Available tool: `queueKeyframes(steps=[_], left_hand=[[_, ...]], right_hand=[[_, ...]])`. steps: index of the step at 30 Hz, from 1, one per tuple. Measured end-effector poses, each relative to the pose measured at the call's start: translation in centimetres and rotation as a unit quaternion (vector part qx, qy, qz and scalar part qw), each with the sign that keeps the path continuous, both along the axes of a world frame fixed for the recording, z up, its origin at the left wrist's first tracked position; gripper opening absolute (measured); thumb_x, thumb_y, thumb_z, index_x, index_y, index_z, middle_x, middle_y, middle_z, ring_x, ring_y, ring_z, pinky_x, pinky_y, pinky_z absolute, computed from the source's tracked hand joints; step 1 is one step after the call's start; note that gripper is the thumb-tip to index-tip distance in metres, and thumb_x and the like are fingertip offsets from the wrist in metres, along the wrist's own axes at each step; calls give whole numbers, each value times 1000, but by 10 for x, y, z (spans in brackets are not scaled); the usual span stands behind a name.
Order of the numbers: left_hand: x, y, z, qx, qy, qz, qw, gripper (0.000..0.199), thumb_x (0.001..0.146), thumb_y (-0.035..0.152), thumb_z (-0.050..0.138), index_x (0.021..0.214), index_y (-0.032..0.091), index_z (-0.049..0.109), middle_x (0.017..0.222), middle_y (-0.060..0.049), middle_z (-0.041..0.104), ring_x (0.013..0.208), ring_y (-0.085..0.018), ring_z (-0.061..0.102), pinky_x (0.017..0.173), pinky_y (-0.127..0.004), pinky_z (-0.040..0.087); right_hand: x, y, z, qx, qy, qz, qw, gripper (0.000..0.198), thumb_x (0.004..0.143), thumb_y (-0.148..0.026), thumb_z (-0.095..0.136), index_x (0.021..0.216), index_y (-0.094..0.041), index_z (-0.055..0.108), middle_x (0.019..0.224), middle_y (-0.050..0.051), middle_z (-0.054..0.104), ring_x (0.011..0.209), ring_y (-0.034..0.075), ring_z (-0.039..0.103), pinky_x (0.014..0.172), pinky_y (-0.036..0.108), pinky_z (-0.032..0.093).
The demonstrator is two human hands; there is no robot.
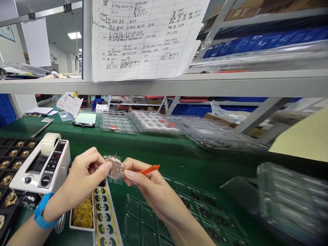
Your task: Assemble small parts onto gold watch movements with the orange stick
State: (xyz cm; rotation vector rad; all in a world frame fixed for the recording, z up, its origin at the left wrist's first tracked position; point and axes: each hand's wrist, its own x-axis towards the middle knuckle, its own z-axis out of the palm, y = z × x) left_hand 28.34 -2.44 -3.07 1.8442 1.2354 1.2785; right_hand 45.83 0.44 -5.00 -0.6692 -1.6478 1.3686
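Trays of gold-coloured parts sit at 9 o'clock on the green desk, beside a white tape dispenser. Left hand, blue wristband below it, pinches a round clear disc at centre. Right hand grips the disc's other edge and holds an orange tool pointing toward 3 o'clock. Clear blister trays lie at 4 o'clock.

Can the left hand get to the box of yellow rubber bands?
Probably yes: the box of yellow rubber bands sits open-topped just under the left hand, but that hand is pinching a round disc.
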Motion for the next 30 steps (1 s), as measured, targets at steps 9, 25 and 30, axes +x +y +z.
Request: queueKeyframes(steps=[9,25,30], left_hand=[[-11,2,-5,157,165,191,955,16,83,20,66,73,18,53,70,5,42,60,-11,39,55,-26,29],[-5,4,-9,102,-26,-120,987,17,74,22,79,90,24,74,139,-8,55,142,-31,36,116,-55,28],[-7,-1,-8,90,2,-148,985,24,71,18,79,92,26,70,140,-5,55,147,-30,31,122,-59,4]], right_hand=[[4,3,0,63,-29,-36,997,33,87,-46,58,66,-20,55,63,-1,44,61,14,40,61,26,37],[-7,-10,-6,-86,62,45,993,40,75,-55,74,66,-18,59,66,0,44,64,14,38,64,27,36],[-12,-16,-11,-137,82,62,985,31,76,-51,76,73,-20,67,71,1,49,70,16,47,70,27,44]])
